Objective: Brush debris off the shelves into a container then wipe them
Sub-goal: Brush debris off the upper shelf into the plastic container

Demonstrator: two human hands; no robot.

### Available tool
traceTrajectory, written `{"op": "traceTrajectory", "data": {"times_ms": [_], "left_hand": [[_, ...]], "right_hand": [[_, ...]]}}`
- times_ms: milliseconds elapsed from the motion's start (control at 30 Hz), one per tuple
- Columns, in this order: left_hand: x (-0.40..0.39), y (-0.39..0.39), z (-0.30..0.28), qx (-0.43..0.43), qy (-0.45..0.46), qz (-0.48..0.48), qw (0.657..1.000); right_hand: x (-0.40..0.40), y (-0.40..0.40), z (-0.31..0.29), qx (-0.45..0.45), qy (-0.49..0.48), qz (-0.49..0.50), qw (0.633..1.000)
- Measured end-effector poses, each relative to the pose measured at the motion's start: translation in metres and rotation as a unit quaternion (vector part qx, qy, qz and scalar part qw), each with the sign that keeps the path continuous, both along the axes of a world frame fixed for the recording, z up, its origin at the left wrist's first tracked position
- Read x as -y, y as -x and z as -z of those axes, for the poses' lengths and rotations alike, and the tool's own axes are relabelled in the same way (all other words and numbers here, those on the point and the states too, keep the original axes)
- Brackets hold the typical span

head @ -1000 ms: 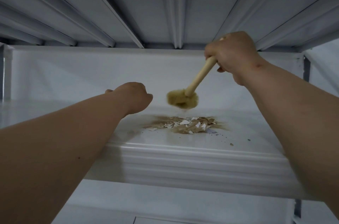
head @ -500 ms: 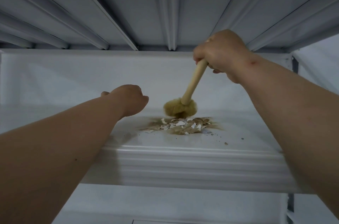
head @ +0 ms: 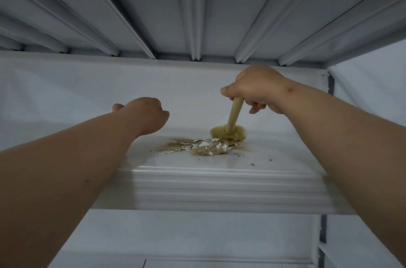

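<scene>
A pile of brown dust and white flakes, the debris, lies on the white shelf near its front edge. My right hand grips the wooden handle of a round brush, whose yellowish bristles press on the shelf at the pile's back right. My left hand hovers to the left of the pile with its fingers curled; I see nothing in it, though its palm side is hidden. No container is in view.
The ribbed underside of the upper shelf hangs close above both hands. A white back wall closes the rear. A dark upright post stands at the right. A lower shelf shows below.
The brush came down from the air onto the shelf and shifted right, now nearly upright behind the pile. My left hand stays beside the pile.
</scene>
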State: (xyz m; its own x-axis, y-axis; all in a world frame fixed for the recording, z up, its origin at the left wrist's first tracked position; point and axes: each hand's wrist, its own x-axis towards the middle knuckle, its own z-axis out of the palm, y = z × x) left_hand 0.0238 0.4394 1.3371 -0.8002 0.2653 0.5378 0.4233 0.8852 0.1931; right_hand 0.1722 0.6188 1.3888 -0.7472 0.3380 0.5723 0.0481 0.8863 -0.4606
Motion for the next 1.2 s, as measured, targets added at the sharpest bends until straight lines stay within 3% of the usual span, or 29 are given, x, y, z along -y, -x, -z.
{"op": "traceTrajectory", "data": {"times_ms": [133, 300, 400, 600, 700, 833, 967, 1133, 1200], "left_hand": [[-0.002, -0.007, 0.001, 0.016, 0.000, 0.007, 1.000], [0.000, -0.023, -0.008, -0.017, -0.006, 0.007, 1.000], [0.007, -0.034, -0.012, -0.011, 0.007, 0.023, 1.000], [0.026, -0.050, -0.012, 0.000, 0.053, 0.009, 0.999], [0.035, -0.052, -0.009, -0.005, 0.054, 0.011, 0.998], [0.043, -0.053, -0.003, 0.001, 0.062, 0.011, 0.998], [0.037, -0.056, 0.007, 0.026, 0.076, 0.023, 0.997], [0.029, -0.063, 0.017, 0.018, 0.107, 0.041, 0.993], [0.031, -0.065, 0.017, 0.017, 0.094, 0.049, 0.994]], "right_hand": [[0.012, -0.023, -0.008, -0.112, 0.022, -0.009, 0.993], [-0.004, -0.036, 0.001, -0.017, -0.090, 0.118, 0.989], [0.001, -0.040, 0.014, 0.026, -0.081, 0.108, 0.990], [0.033, -0.051, 0.007, -0.041, -0.012, 0.018, 0.999], [0.034, -0.061, -0.002, -0.098, 0.008, 0.022, 0.995], [0.023, -0.065, 0.000, -0.062, -0.081, 0.133, 0.986], [0.037, -0.061, 0.012, 0.002, -0.085, 0.117, 0.989], [0.061, -0.066, 0.001, -0.071, -0.017, 0.052, 0.996], [0.057, -0.075, -0.003, -0.100, -0.031, 0.062, 0.993]]}}
